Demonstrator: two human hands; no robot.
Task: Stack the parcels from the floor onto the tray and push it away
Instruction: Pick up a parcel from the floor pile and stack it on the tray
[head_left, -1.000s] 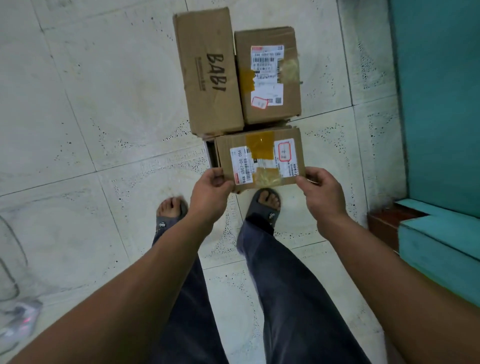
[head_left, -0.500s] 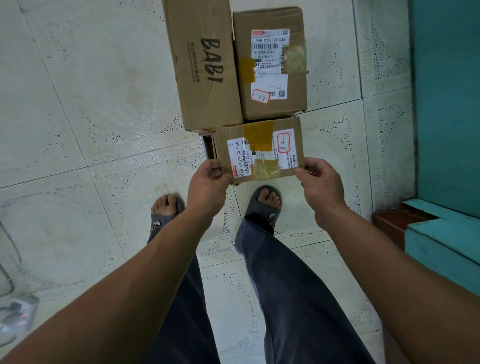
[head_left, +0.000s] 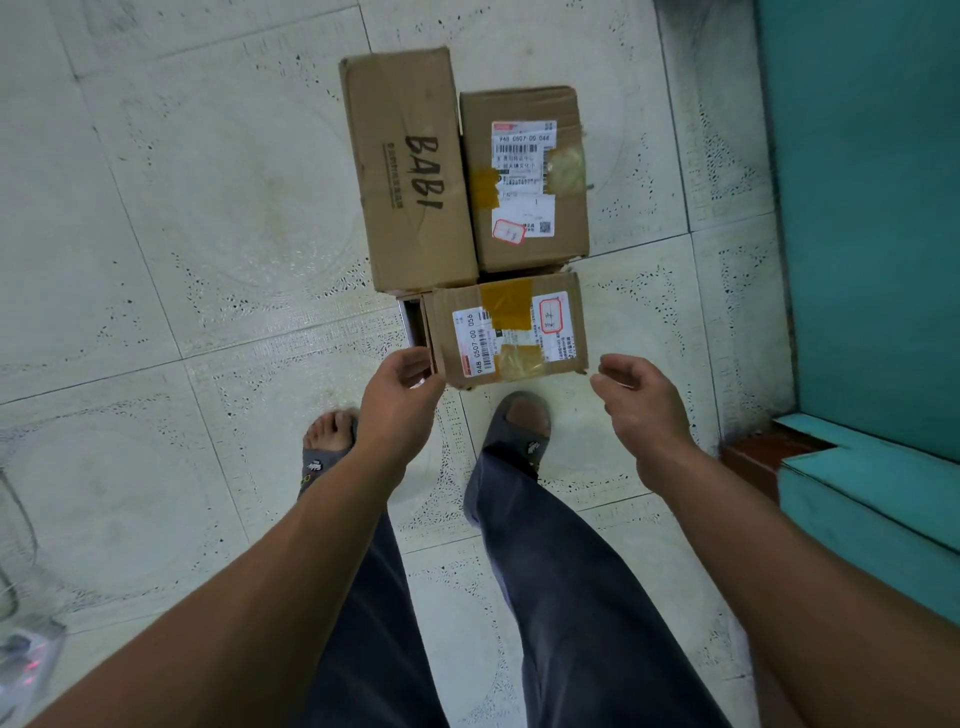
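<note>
Our right hand (head_left: 641, 410) hovers beside the parcel (head_left: 511, 332), fingers loosely curled, empty; our left hand (head_left: 400, 405) cups its corner, grip unclear, probably squaring it on the tray (head_left: 410, 322).

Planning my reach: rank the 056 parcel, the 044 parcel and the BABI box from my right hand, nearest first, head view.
1. 056 parcel, just left of the right hand.
2. 044 parcel, beyond it, right side.
3. BABI box, beyond, left side.

Single head-worn view, steeply downward
</note>
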